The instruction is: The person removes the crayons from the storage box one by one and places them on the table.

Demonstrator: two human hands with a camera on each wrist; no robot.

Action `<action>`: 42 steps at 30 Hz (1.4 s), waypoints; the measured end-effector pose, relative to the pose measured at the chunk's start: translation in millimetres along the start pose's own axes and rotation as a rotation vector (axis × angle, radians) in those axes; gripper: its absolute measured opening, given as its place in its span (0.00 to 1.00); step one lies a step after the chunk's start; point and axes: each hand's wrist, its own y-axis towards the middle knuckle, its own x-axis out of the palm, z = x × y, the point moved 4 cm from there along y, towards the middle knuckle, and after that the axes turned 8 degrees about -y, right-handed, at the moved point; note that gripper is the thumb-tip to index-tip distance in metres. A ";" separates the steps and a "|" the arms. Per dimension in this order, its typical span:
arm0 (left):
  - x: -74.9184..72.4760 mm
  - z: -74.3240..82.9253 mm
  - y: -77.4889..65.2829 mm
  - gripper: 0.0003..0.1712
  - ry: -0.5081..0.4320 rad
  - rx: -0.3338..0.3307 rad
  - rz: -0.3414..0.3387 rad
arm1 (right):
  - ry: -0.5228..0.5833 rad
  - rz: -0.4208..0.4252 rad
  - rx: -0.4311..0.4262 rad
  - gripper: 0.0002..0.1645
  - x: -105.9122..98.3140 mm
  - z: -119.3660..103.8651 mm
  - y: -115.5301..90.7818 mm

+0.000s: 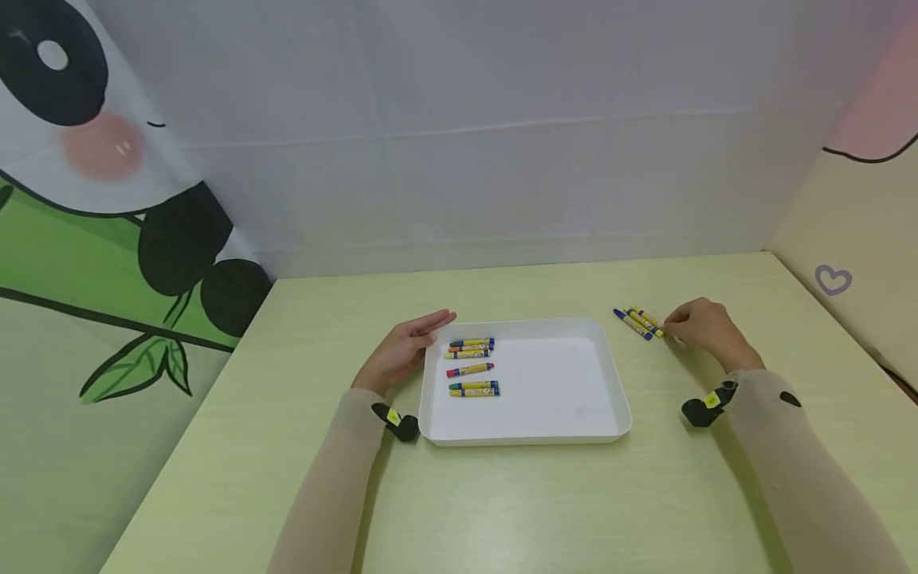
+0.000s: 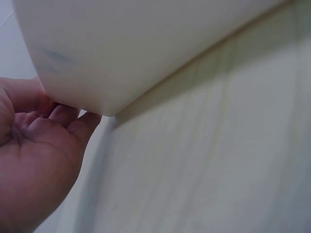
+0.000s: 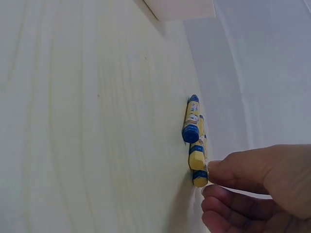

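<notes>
On the left side of a white tray (image 1: 545, 383) lie several short crayons with yellow wrappers; a red crayon (image 1: 470, 370) lies between two groups. My left hand (image 1: 402, 351) touches the tray's far left corner, its fingers extended; in the left wrist view, my hand (image 2: 43, 141) meets the tray's wall (image 2: 112, 63). To the right of the tray, my right hand (image 1: 706, 331) pinches the near end of a yellow-wrapped crayon (image 3: 199, 178) in a small pile. A blue crayon (image 1: 633, 325) lies at the pile's left side.
The pale wood-grain table (image 1: 516, 510) runs back to a whitish cloth backdrop (image 1: 502, 191). A printed cartoon panel (image 1: 143, 271) stands on the left, a cream panel (image 1: 853, 231) on the right. Each wrist wears a small black camera (image 1: 407, 428).
</notes>
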 end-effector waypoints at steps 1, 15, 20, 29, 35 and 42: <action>0.0 0.0 0.0 0.27 -0.001 0.000 0.000 | 0.003 -0.003 -0.001 0.22 -0.9 -0.5 -0.2; -2.2 -2.7 2.6 0.27 -0.004 0.006 0.005 | 0.007 0.031 -0.081 0.23 -25.2 -39.5 0.6; -2.6 -2.9 2.2 0.27 0.002 0.009 0.000 | 0.041 0.025 -0.126 0.23 -28.7 -66.3 2.0; -3.8 -4.0 4.9 0.27 0.007 0.017 -0.009 | 0.075 0.011 -0.233 0.18 -18.7 -115.2 6.7; -3.5 -3.6 4.8 0.28 0.010 0.014 -0.010 | 0.071 -0.032 -0.301 0.15 -0.6 -145.8 11.4; -2.8 -4.0 5.4 0.28 0.002 0.014 -0.010 | 0.038 -0.071 -0.395 0.12 20.6 -180.1 16.1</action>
